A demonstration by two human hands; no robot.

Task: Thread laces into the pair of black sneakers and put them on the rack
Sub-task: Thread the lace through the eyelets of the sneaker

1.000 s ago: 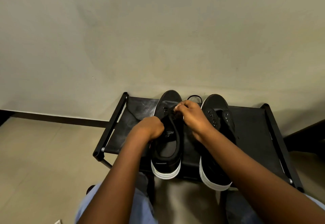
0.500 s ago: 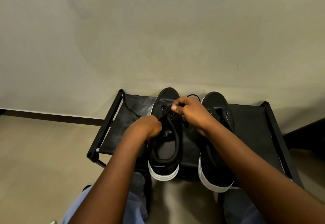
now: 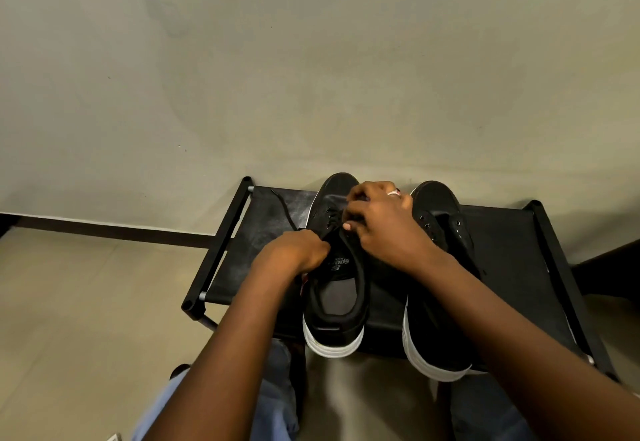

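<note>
Two black sneakers with white soles stand side by side on the black rack [image 3: 512,267], toes toward the wall. The left sneaker [image 3: 334,298] has a black lace [image 3: 284,212] trailing from its eyelets over the rack's left part. My left hand [image 3: 294,253] grips the sneaker's left upper edge beside the tongue. My right hand [image 3: 381,222] lies over the eyelets with curled fingers, pinching the lace near the toe end. The right sneaker [image 3: 436,302] sits partly under my right forearm, its eyelets bare.
The rack stands against a plain beige wall [image 3: 311,76] with a dark skirting strip [image 3: 104,229] at floor level. Beige floor lies to the left. My knees in blue jeans [image 3: 277,399] are just before the rack's front edge. A dark object sits at far right.
My right hand has shifted slightly toward the toe of the left sneaker and drawn the lace. The lace tail now lies stretched toward the rack's left rear corner. My left hand keeps its grip.
</note>
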